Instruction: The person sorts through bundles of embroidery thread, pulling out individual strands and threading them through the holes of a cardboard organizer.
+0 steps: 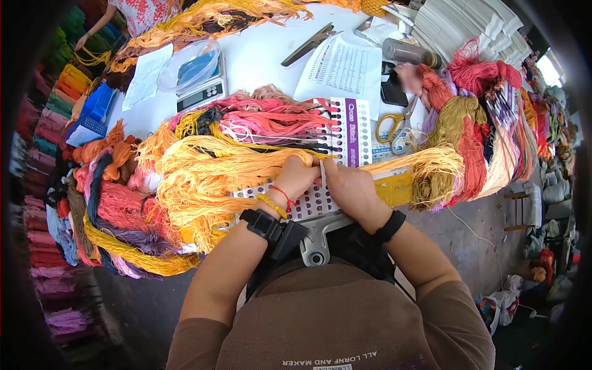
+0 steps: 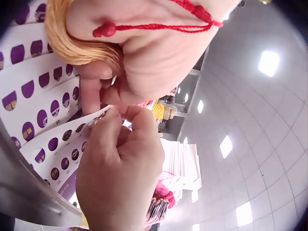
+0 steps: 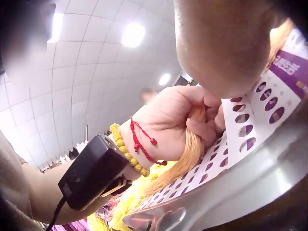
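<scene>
In the head view my left hand [image 1: 298, 176] grips a hank of light orange embroidery thread [image 1: 216, 161], which spreads to the left across the heap. The right wrist view shows the strands passing through the curled fingers of that left hand [image 3: 168, 113]. My right hand [image 1: 353, 190] is right beside it, fingertips almost meeting the left ones. It pinches the edge of a white punched card [image 2: 62, 144], seen in the left wrist view with rows of holes showing purple. More light orange thread [image 1: 401, 163] extends to the right of the right hand.
Coloured thread hanks lie heaped on both sides. A printed thread card [image 1: 350, 132] lies ahead, with scissors [image 1: 394, 131], a phone [image 1: 393, 90] and paper sheets [image 1: 342, 68] beyond. A scale [image 1: 203, 92] stands back left. A metal bracket [image 1: 316, 237] is at my waist. Another person's arm [image 1: 95, 28] shows far left.
</scene>
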A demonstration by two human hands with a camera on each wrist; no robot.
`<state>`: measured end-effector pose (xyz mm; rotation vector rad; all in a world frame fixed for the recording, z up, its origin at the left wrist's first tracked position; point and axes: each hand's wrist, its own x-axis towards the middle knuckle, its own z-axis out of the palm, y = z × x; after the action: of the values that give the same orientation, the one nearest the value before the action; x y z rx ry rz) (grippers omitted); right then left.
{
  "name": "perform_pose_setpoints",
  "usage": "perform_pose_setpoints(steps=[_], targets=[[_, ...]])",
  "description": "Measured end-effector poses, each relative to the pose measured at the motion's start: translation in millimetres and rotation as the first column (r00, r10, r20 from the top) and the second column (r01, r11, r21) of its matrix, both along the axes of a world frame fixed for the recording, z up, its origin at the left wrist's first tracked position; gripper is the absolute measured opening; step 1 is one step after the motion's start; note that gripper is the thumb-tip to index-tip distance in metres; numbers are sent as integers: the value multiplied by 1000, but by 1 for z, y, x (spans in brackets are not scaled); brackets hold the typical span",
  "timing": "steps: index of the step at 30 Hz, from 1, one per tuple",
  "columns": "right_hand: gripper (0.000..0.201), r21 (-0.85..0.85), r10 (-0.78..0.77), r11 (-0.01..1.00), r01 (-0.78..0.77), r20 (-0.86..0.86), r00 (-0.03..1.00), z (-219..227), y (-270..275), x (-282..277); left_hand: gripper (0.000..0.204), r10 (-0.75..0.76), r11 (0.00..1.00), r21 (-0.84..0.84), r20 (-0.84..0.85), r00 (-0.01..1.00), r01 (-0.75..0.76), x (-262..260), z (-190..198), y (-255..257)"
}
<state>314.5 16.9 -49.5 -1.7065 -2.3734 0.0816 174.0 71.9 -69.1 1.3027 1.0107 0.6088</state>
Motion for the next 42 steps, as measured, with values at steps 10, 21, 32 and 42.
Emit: perform_pose_setpoints(steps=[10,21,32,42], targets=[[14,5,-75,997,78,-191,979,-3,8,4,19,-19,999,-34,68,997,21,-2,-1,-1],[24,-292,-288,943,157,-489,823,12,14,6,15,49,998,50,-102,994,-44,3,5,-5],[30,-274,-237,950,149,-321,917,3,10,13,10,196,926,369,-295,935,-77,-62,5,16],[30,-305,-254,936,175,-244,936,4,8,11,16,151,963,245,-144,978,-112,-67,1,6]])
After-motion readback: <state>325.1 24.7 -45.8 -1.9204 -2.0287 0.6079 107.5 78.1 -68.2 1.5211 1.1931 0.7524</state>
